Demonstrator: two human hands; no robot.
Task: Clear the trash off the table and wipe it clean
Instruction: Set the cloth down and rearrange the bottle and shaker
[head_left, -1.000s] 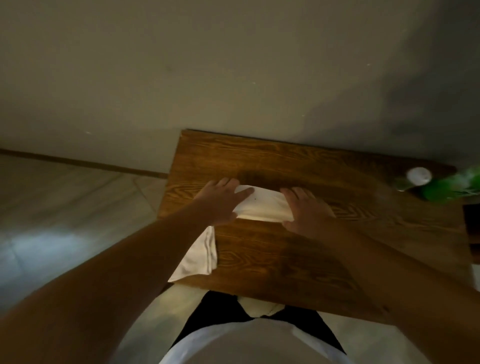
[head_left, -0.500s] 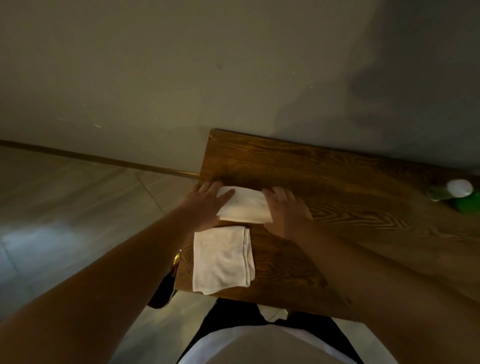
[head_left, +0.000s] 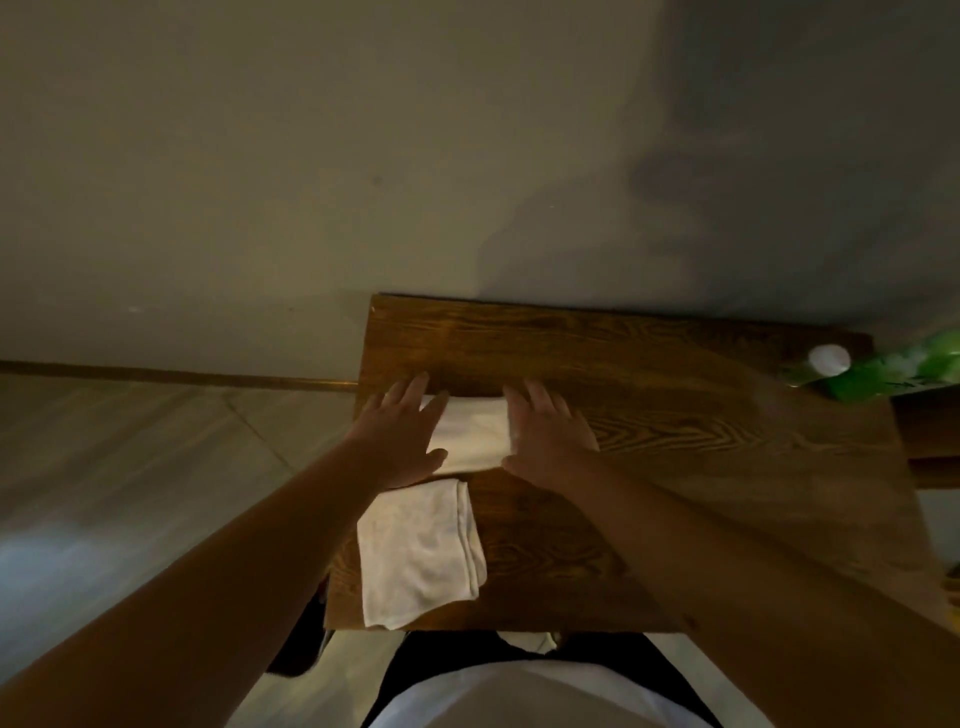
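A dark wooden table (head_left: 675, 467) stands against a grey wall. A folded white cloth (head_left: 470, 434) lies near the table's left side. My left hand (head_left: 400, 431) lies flat on its left end and my right hand (head_left: 550, 436) on its right end. The fingers of both are spread and point toward the wall. A second folded white cloth (head_left: 421, 551) rests closer to me, at the front left corner, under my left forearm and untouched by either hand.
A green bottle (head_left: 872, 374) with a white cap (head_left: 829, 358) is at the table's far right edge. The table's left edge drops to a tiled floor (head_left: 156, 467). My torso is at the front edge.
Both hands stay flat on the far cloth and have slid it a little sideways near the left edge. The view has shifted, and more of the nearer cloth shows.
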